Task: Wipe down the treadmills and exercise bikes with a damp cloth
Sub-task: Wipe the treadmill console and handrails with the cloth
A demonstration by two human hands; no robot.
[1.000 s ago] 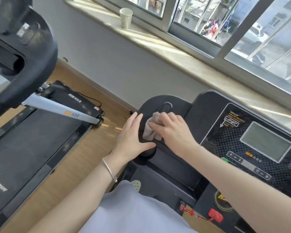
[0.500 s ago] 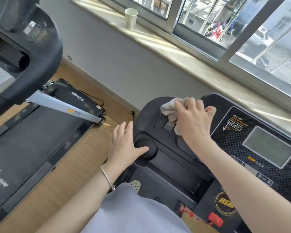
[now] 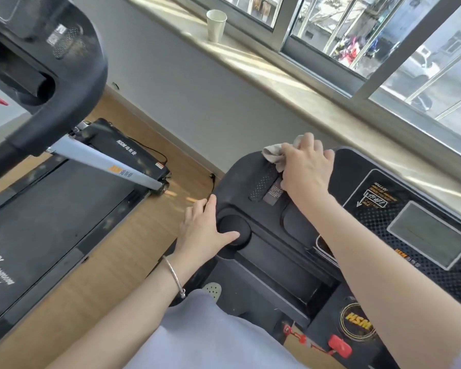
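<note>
Head view: right hand (image 3: 306, 169) bunches the grey cloth (image 3: 273, 153) at the treadmill console's (image 3: 264, 251) far-left rim; its display screen (image 3: 429, 235) lies rightward; left hand (image 3: 205, 230) rests flat.

This is a workout room, like a small gym. Two running machines stand side by side on a wood floor (image 3: 155, 217). The near treadmill (image 3: 277, 262) has a black top with a grey screen (image 3: 431, 235) and a red clip (image 3: 339, 348) on a cord. The other treadmill (image 3: 51, 209) shows its long black belt and a grey bar (image 3: 104, 161). A big window (image 3: 383, 35) runs along the wall, with a street and cars outside. A paper cup (image 3: 216, 25) sits on the sill (image 3: 290, 78).
</note>
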